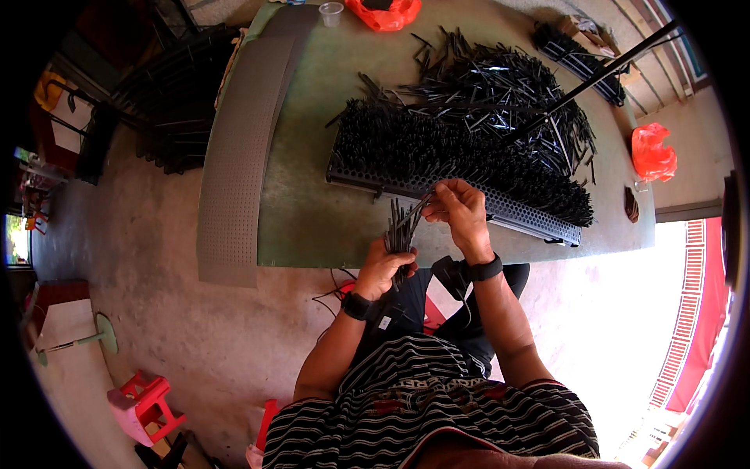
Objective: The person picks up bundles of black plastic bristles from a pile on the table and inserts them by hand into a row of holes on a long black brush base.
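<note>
My left hand (pixel 380 270) is closed round a bundle of thin black strips (pixel 401 228), which stand up from the fist. Just right of the bundle's top, my right hand (pixel 465 215) pinches a thin black strip, partly hidden by the fingers. Directly beyond both hands lies a long black rack (pixel 539 222) with a front wall full of round holes. Short black strips (pixel 437 144) stand densely packed along its top. Behind it spreads a tangled heap of loose black strips (pixel 508 86).
Grey perforated sheets (pixel 238 156) hang over the left side of the green table (pixel 301 203). A dark rod (pixel 605 72) slants over the heap from the right. Red plastic bags (pixel 653 152) and a clear cup (pixel 331 13) lie around. A pink stool (pixel 144 408) stands on the floor.
</note>
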`<action>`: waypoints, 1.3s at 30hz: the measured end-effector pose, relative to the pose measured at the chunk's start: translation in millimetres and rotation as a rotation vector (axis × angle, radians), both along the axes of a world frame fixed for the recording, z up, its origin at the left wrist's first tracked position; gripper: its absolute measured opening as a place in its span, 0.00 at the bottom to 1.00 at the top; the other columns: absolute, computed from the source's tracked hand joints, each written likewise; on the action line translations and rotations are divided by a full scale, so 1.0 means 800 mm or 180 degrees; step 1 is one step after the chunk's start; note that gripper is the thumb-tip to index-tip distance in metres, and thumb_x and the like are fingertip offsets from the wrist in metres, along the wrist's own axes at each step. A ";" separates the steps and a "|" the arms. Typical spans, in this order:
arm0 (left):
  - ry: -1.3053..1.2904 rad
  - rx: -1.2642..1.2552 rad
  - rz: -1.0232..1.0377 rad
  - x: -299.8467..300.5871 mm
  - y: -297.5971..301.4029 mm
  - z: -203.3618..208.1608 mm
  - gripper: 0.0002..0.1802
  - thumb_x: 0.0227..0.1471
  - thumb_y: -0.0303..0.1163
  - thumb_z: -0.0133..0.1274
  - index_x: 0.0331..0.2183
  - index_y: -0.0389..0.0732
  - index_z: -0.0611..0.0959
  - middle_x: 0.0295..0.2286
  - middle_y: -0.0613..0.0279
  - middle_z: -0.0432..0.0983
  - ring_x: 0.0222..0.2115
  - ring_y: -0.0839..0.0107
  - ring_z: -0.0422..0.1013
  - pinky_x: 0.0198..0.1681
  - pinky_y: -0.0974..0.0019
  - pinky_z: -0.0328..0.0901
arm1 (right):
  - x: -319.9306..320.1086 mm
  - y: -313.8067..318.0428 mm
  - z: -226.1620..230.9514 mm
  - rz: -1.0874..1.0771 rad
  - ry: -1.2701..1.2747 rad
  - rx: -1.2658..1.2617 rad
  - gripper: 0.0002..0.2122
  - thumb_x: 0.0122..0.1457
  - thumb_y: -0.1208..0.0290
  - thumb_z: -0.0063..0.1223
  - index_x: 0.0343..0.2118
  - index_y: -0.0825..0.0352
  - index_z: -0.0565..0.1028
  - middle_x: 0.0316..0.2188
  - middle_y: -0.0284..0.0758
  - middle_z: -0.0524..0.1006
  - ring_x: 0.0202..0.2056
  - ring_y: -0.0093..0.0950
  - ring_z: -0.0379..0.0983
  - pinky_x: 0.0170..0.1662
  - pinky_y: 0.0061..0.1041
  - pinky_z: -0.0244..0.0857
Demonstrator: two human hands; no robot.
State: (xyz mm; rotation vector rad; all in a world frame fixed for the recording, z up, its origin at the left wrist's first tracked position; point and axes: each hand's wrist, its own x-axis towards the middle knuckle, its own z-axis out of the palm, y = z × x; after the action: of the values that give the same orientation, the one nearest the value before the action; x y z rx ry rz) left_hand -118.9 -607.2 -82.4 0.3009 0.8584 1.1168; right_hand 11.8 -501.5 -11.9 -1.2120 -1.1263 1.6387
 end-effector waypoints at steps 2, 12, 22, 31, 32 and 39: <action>-0.0091 -0.0228 -0.0027 -0.006 -0.001 -0.006 0.16 0.42 0.19 0.53 0.37 0.32 0.73 0.26 0.55 0.74 0.21 0.66 0.73 0.21 0.68 0.68 | 0.007 0.004 0.000 0.0045 0.0166 -0.0231 0.09 0.58 0.72 0.46 0.34 0.75 0.70 0.25 0.38 0.75 0.19 0.23 0.73 0.23 0.19 0.70; -0.0497 -0.0364 0.0282 -0.012 0.000 0.017 0.15 0.48 0.25 0.51 0.41 0.34 0.74 0.30 0.53 0.75 0.24 0.65 0.73 0.23 0.67 0.69 | 0.013 -0.006 -0.027 0.1072 0.0073 -0.0778 0.08 0.58 0.72 0.45 0.36 0.73 0.69 0.28 0.40 0.76 0.23 0.23 0.73 0.24 0.19 0.70; 0.0001 -0.0450 0.0352 -0.012 -0.007 0.010 0.18 0.45 0.23 0.54 0.42 0.38 0.75 0.27 0.56 0.76 0.20 0.69 0.72 0.21 0.69 0.68 | -0.001 -0.003 0.008 -0.0701 -0.0158 0.1206 0.07 0.58 0.77 0.43 0.37 0.75 0.68 0.25 0.37 0.75 0.24 0.23 0.74 0.25 0.18 0.69; -0.0024 -0.0418 0.0332 -0.017 -0.010 0.024 0.18 0.45 0.23 0.54 0.42 0.37 0.75 0.27 0.56 0.75 0.20 0.68 0.72 0.21 0.68 0.67 | -0.022 0.011 -0.005 -0.0794 -0.1034 0.2394 0.07 0.57 0.80 0.42 0.39 0.70 0.68 0.26 0.37 0.76 0.28 0.24 0.76 0.28 0.19 0.70; -0.0024 -0.0412 0.0345 -0.018 -0.010 0.025 0.18 0.45 0.22 0.54 0.42 0.36 0.75 0.27 0.55 0.75 0.20 0.68 0.72 0.21 0.68 0.67 | -0.024 0.012 -0.006 -0.0771 -0.1111 0.2421 0.07 0.57 0.80 0.43 0.39 0.70 0.68 0.26 0.37 0.76 0.28 0.24 0.77 0.27 0.19 0.70; -0.0034 -0.0412 0.0372 -0.023 -0.011 0.029 0.18 0.45 0.22 0.53 0.42 0.36 0.75 0.27 0.54 0.76 0.20 0.67 0.72 0.21 0.68 0.67 | -0.033 0.024 0.009 -0.0496 -0.1574 0.2788 0.06 0.55 0.81 0.45 0.36 0.70 0.68 0.24 0.38 0.75 0.25 0.27 0.76 0.24 0.21 0.68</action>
State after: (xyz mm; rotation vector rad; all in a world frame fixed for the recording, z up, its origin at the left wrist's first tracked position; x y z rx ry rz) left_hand -137.4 -616.4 -59.0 0.1387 0.9438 1.1640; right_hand -14.4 -482.6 -4.8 -1.0641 -1.7424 0.5723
